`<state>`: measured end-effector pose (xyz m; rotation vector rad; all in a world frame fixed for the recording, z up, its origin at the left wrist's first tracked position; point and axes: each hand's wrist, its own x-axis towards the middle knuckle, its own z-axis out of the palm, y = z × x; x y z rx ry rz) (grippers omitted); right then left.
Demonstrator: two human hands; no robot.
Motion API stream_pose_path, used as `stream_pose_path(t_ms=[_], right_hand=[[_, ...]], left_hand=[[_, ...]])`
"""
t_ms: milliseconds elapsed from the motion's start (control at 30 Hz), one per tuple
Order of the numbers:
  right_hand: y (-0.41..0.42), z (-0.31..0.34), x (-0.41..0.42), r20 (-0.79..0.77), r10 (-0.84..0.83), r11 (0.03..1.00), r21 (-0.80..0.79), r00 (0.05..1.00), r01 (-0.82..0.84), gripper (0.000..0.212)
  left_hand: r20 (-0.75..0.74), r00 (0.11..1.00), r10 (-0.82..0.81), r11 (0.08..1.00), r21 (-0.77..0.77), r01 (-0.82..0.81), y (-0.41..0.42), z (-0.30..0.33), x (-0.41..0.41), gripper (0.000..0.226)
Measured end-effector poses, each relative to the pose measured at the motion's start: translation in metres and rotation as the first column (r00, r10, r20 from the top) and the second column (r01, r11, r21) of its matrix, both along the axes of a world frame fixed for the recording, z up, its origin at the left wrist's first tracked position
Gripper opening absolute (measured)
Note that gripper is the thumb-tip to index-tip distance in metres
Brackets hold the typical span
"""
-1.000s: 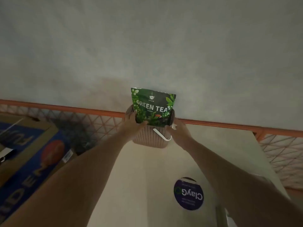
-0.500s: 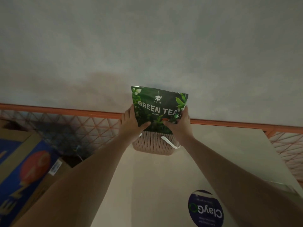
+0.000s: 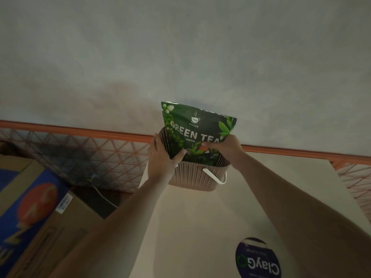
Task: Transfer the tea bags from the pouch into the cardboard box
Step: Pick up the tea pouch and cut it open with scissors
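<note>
A dark green pouch (image 3: pixel 197 127) printed "GREEN TEA" stands tilted in a beige woven basket (image 3: pixel 193 177) with a white handle, its lower part inside the rim. My left hand (image 3: pixel 162 157) grips the pouch's lower left corner at the basket's left rim, thumb on the pouch's front. At the lower right edge my right hand (image 3: pixel 227 147) pinches the pouch. The basket rests at the far end of a tan cardboard box (image 3: pixel 196 227) bearing a round dark blue sticker (image 3: pixel 258 259). No tea bags are visible.
An orange rail with a mesh panel (image 3: pixel 84 155) runs behind the basket, below a grey wall. A cardboard carton with blue and orange print (image 3: pixel 34 213) lies at the lower left. A white cable (image 3: pixel 104 197) hangs in the dark gap between carton and box.
Both hands moved from the basket's sides onto the pouch and took hold of it. The pouch now leans to the right and stands higher out of the basket.
</note>
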<state>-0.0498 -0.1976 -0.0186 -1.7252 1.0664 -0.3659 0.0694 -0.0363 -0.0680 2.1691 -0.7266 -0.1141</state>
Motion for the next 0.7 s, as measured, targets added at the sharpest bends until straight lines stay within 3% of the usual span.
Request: stream_pose_path(t_ms=[267, 467, 600, 700], right_hand=[[0.009, -0.009, 0.008, 0.085, -0.13, 0.989, 0.078, 0.988, 0.123, 0.043], [0.013, 0.016, 0.006, 0.281, -0.243, 0.97, 0.096, 0.929, 0.224, 0.027], [0.007, 0.046, -0.002, 0.42, -0.24, 0.969, 0.054, 0.875, 0.239, 0.006], [0.01, 0.073, -0.011, 0.525, -0.217, 0.97, 0.018, 0.823, 0.244, 0.012]], left_hand=[[0.011, 1.0, 0.022, 0.998, 0.065, -0.023, 0.001, 0.007, -0.003, 0.106], [0.056, 0.998, -0.012, 0.996, 0.092, 0.007, 0.002, 0.014, -0.003, 0.108], [0.058, 0.996, -0.061, 0.998, 0.015, 0.061, -0.005, 0.038, -0.004, 0.113], [0.03, 0.99, -0.138, 0.985, -0.1, 0.14, -0.013, 0.076, -0.008, 0.1]])
